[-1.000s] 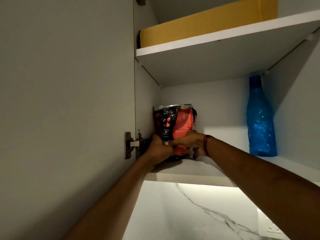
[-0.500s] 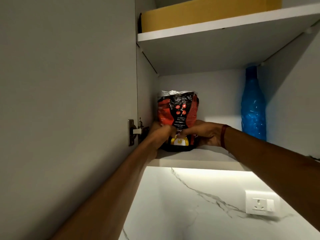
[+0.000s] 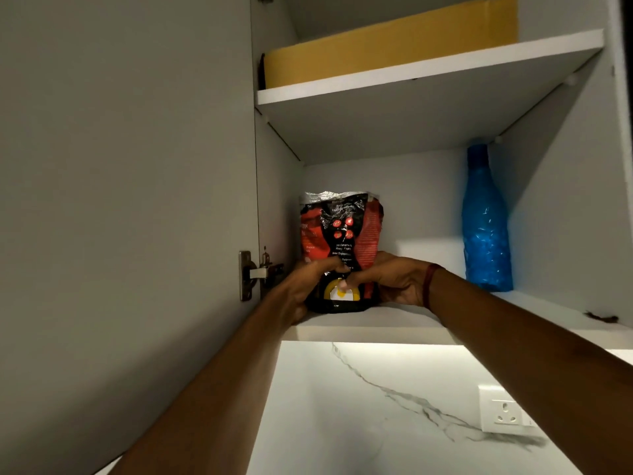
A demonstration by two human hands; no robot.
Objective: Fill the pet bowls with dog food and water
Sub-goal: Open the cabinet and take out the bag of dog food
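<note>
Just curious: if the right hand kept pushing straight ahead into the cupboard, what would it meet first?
The red-and-black food bag its right hand already grips; behind that, probably the cupboard's back wall.

Home kitchen: open wall cabinet [image 3: 445, 132] with white shelves, marble-look backsplash [image 3: 359, 406] lit underneath at 6 o'clock, wall socket [image 3: 503, 411] at 5 o'clock.

A yellow box [image 3: 390, 53] lies on the upper shelf [image 3: 428, 68]; a wall socket [image 3: 503, 411] sits below.
</note>
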